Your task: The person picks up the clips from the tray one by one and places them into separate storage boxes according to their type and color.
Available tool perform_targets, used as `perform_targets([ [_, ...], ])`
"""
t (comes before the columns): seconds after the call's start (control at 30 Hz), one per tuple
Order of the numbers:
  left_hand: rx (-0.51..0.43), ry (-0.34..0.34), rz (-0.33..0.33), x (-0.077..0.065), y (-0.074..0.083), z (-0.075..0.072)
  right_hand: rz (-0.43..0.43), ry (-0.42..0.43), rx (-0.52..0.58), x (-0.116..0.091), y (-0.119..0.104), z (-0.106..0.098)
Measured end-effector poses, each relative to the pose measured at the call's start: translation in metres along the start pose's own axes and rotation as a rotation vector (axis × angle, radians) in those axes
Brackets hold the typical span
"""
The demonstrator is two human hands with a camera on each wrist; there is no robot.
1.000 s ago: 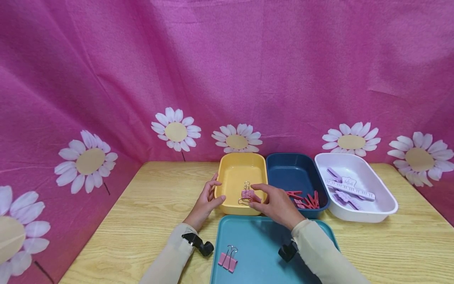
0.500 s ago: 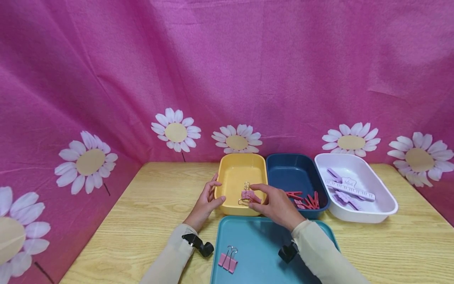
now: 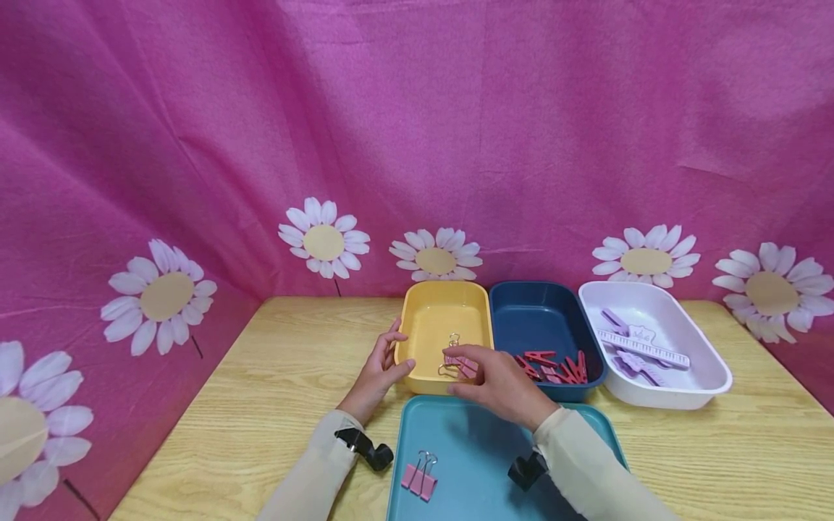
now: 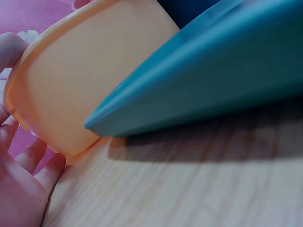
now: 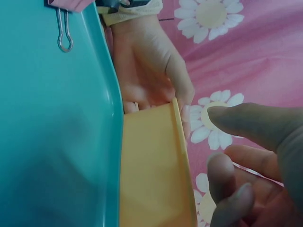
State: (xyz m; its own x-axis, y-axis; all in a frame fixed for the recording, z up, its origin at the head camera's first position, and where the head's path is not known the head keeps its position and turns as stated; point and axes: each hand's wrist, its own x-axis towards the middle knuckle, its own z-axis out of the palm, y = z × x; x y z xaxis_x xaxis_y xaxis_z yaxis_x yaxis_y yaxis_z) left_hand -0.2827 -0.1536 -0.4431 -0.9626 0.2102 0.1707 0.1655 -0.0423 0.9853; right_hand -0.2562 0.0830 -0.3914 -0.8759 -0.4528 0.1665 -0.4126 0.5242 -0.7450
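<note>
At its near left corner, my left hand (image 3: 374,376) grips the yellow tub (image 3: 443,289), thumb over the rim and fingers along the outer wall. My right hand (image 3: 508,383) hovers over the tub's near right rim, thumb and fingertips apart with nothing between them. Pink binder clips (image 3: 465,367) with wire handles lie in the near end of the tub, partly hidden under my right fingers. Another pink binder clip (image 3: 419,481) rests on the teal tray (image 3: 476,463) in front, its wire handles pointing away.
Right of the yellow tub stands a navy tub (image 3: 534,311) with several red clothespins (image 3: 573,369). Beyond it a white tub (image 3: 697,376) contains a white ruler (image 3: 645,349) and purple clips (image 3: 635,365). A pink flowered cloth (image 3: 417,145) hangs behind the wooden table (image 3: 313,340).
My right hand has let go of the pink binder clip, which now lies in the yellow tub, and its fingers have spread and drawn slightly back. My left hand has stayed put.
</note>
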Motion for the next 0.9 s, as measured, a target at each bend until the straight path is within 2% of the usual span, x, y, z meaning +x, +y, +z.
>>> perform_targets([
  [0.27, 0.001, -0.021, 0.022, 0.000, -0.001, -0.001, -0.034, -0.055, 0.013, -0.002, -0.005, 0.004],
  [0.5, 0.002, -0.031, 0.010, 0.000, -0.002, -0.002, -0.077, -0.125, 0.031, -0.004, -0.008, 0.006],
  [0.73, 0.033, 0.014, 0.024, 0.010, -0.024, -0.007, -0.117, -0.233, 0.004, -0.004, -0.008, 0.008],
  [0.8, 0.033, 0.011, 0.029, 0.009, -0.023, -0.007, -0.132, -0.257, -0.001, -0.004, -0.008, 0.009],
  [0.9, 0.023, -0.009, 0.031, 0.005, -0.013, -0.004, -0.167, -0.295, 0.011, -0.004, -0.007, 0.011],
])
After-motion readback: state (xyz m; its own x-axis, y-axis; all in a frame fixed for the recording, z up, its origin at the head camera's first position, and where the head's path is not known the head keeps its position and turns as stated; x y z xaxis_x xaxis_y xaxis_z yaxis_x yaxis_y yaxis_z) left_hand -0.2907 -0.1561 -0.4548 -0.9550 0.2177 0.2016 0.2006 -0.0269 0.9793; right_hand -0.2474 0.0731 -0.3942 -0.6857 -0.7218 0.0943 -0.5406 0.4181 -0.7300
